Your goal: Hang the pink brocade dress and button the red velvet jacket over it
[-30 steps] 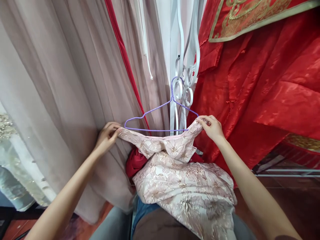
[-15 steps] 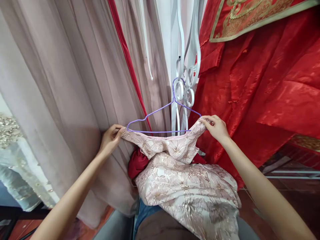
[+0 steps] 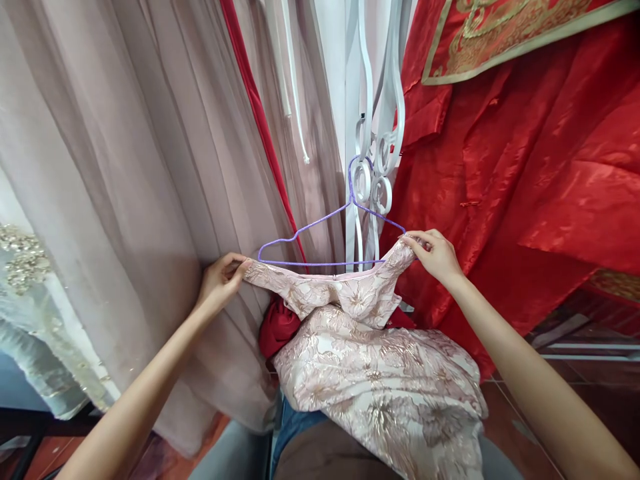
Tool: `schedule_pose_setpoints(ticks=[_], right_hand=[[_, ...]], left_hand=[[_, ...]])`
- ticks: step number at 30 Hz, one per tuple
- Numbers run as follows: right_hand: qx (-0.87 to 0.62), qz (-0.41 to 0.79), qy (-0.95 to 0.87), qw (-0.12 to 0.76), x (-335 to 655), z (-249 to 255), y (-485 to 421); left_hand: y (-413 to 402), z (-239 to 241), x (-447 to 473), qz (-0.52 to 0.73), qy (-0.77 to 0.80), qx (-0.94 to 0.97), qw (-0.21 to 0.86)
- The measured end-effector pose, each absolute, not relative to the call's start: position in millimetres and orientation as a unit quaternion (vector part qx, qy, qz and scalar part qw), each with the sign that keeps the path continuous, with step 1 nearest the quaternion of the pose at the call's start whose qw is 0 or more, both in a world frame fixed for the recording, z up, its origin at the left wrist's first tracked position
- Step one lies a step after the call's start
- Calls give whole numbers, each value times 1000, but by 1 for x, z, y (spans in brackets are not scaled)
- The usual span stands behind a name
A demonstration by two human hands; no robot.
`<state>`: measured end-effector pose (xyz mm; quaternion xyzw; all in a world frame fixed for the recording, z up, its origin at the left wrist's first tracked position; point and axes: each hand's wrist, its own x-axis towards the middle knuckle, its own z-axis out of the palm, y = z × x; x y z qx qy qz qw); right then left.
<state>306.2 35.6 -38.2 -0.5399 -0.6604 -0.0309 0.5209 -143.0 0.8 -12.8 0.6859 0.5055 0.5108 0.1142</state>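
Note:
A pale pink dress [image 3: 380,360] with a metallic floral pattern spreads out before me, its skirt lying over my lap. My left hand [image 3: 223,280] pinches one shoulder strap at its outer edge. With thumb and fingers, my right hand [image 3: 435,253] grips the other strap, right beside the end of a purple hanger [image 3: 320,217]. The hanger's hook is caught on the scrollwork of a white metal rack [image 3: 373,173]. On the right, the hanger's end is tucked behind the strap; its left end shows above the neckline, close to the left strap.
Long greyish-pink curtains [image 3: 150,167] hang at the left, with a red strip [image 3: 263,127] running down them. Red satin garments [image 3: 525,173] fill the right side. Dark red fabric [image 3: 280,327] is bunched behind the dress. A sequined pale garment [image 3: 30,267] is at far left.
The view has shifted slightly, so everything sits a little further right. Both hands keep their hold on the straps, and the dress and hanger look otherwise the same.

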Motion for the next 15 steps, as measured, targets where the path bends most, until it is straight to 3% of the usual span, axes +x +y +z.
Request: schedule_pose_setpoints(ticks=[8, 15], right_hand=[[-542, -21, -663, 516, 305, -33, 30], [-546, -16, -659, 516, 305, -35, 32]], left_hand=[[13, -1, -118, 568, 480, 662, 87], [4, -20, -134, 581, 489, 645, 89]])
